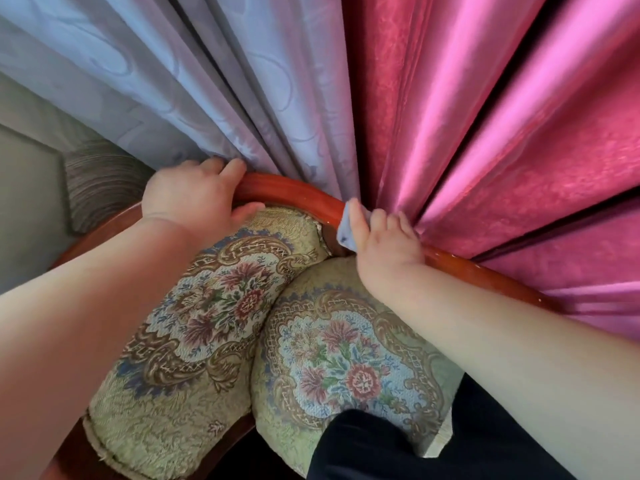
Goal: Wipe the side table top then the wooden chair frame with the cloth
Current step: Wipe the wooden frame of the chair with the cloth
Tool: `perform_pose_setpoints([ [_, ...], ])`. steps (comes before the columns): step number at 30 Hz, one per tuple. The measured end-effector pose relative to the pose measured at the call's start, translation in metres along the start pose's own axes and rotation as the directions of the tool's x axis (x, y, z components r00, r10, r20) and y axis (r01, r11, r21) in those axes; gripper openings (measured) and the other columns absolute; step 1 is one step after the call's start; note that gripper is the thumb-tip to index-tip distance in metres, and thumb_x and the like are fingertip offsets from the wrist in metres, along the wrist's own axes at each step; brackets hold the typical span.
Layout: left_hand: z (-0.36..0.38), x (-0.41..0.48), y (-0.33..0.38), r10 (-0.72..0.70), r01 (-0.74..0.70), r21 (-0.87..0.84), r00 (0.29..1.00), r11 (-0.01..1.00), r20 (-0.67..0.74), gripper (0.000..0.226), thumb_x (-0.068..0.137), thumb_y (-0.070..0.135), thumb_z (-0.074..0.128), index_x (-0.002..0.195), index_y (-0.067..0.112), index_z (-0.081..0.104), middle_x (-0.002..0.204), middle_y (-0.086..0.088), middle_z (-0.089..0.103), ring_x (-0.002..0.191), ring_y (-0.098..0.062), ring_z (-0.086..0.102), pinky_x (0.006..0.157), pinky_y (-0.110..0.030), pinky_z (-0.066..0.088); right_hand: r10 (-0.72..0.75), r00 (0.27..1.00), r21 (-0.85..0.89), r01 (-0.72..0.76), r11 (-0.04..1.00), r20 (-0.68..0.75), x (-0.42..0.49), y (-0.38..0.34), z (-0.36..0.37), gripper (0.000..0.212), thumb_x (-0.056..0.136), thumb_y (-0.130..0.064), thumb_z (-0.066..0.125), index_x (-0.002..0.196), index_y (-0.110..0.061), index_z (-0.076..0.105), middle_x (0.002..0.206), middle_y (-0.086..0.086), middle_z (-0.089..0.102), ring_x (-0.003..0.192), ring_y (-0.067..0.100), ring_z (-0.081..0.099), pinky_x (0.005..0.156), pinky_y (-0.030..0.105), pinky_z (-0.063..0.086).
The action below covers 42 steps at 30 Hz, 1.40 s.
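While the left hand point(194, 199) grips the wooden chair frame point(294, 190) with fingers curled over the top rail and thumb underneath, the right hand point(388, 244) presses the cloth point(345, 235) onto the same rail further right, fingers wrapped over it. The cloth is small, pale blue and folded around the rail. The rail is curved, glossy and red-orange. Below it are the floral backrest point(214, 306) and seat cushion point(346, 358). The curtains point(485, 133) touch the rail from behind.
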<state>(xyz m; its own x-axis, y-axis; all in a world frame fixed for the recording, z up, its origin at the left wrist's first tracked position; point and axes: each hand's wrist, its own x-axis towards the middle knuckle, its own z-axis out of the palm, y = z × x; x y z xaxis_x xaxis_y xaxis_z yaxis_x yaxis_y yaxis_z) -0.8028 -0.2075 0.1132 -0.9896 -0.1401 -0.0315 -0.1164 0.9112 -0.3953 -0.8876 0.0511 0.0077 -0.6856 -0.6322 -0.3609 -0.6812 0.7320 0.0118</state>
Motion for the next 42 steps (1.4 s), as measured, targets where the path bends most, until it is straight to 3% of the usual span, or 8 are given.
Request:
perform_pose_setpoints([
  [6,0.001,0.002,0.001,0.033,-0.033,0.003,0.999,0.999,0.004,0.060,0.090,0.068,0.061,0.114,0.013,0.057,0.097,-0.014,0.068,0.085,-0.040,0.067,0.057,-0.040,0.042,0.085,0.995,0.070,-0.089,0.994,0.052,0.000,0.007,0.002,0.071,0.101,-0.029,0.042,0.162,-0.014,0.008,0.137,0.015,0.050,0.129,0.035,0.049,0.122,0.047,0.023],
  [10,0.004,0.000,0.001,0.028,-0.028,-0.008,1.000,1.000,0.010,0.060,0.091,0.064,0.063,0.116,0.010,0.058,0.098,-0.015,0.067,0.085,-0.041,0.066,0.058,-0.044,0.047,0.023,0.991,0.198,0.003,0.980,-0.131,0.041,-0.037,-0.017,0.052,0.098,-0.047,0.055,0.134,-0.009,0.047,0.121,0.015,0.065,0.110,0.036,0.064,0.099,0.045,0.043],
  [17,0.003,-0.001,0.002,0.028,-0.028,-0.003,0.999,1.000,0.027,0.059,0.091,0.065,0.062,0.112,0.010,0.057,0.097,-0.016,0.066,0.084,-0.042,0.066,0.058,-0.042,0.042,-0.005,0.966,0.138,0.042,0.990,-0.260,0.016,-0.004,0.003,0.044,0.084,-0.036,0.074,0.114,-0.008,0.057,0.088,0.012,0.067,0.073,0.033,0.069,0.068,0.039,0.050],
  [21,0.004,-0.002,0.000,0.011,-0.011,0.018,1.000,1.000,-0.009,0.058,0.093,0.063,0.061,0.120,0.011,0.059,0.104,-0.014,0.066,0.089,-0.041,0.065,0.060,-0.042,0.040,0.047,0.994,0.020,-0.045,0.999,-0.103,-0.004,0.015,0.011,0.053,0.087,-0.030,0.071,0.130,-0.005,0.052,0.104,0.013,0.067,0.089,0.033,0.069,0.082,0.041,0.051],
  [25,0.015,-0.003,0.004,0.213,-0.216,-0.021,0.972,0.976,-0.100,0.052,0.108,0.048,0.046,0.152,0.019,0.049,0.134,-0.011,0.061,0.110,-0.039,0.060,0.076,-0.050,0.051,0.155,0.988,0.178,-0.156,0.972,0.016,0.012,-0.015,-0.017,0.056,0.101,-0.022,0.043,0.152,-0.005,0.026,0.141,0.020,0.052,0.128,0.039,0.053,0.107,0.046,0.038],
  [29,0.013,0.002,0.009,0.154,-0.156,-0.027,0.987,0.987,-0.051,0.060,0.105,0.051,0.050,0.153,0.016,0.044,0.131,-0.012,0.061,0.109,-0.041,0.058,0.080,-0.053,0.050,0.038,0.996,0.178,-0.023,0.984,-0.077,0.024,-0.032,-0.024,0.059,0.104,-0.023,0.039,0.157,-0.007,0.020,0.142,0.018,0.050,0.126,0.037,0.053,0.107,0.045,0.037],
  [35,-0.002,0.034,0.057,0.235,-0.234,-0.025,0.966,0.972,0.104,0.065,0.091,0.068,0.050,0.118,0.009,0.058,0.108,-0.016,0.064,0.098,-0.042,0.064,0.082,-0.051,0.049,0.034,0.989,-0.050,-0.042,0.998,-0.144,-0.014,0.024,0.016,0.055,0.084,-0.017,0.032,0.132,-0.005,0.058,0.102,0.014,0.069,0.085,0.031,0.067,0.085,0.038,0.050],
  [42,0.009,0.069,0.145,0.511,-0.517,-0.018,0.840,0.856,0.184,0.082,0.083,0.086,0.022,0.127,0.025,0.055,0.118,-0.001,0.067,0.107,-0.031,0.066,0.089,-0.041,0.047,0.141,0.987,-0.084,-0.134,0.987,0.078,-0.021,0.034,0.014,0.057,0.096,-0.017,0.026,0.150,-0.002,0.037,0.137,0.022,0.058,0.122,0.037,0.058,0.115,0.050,0.036],
])
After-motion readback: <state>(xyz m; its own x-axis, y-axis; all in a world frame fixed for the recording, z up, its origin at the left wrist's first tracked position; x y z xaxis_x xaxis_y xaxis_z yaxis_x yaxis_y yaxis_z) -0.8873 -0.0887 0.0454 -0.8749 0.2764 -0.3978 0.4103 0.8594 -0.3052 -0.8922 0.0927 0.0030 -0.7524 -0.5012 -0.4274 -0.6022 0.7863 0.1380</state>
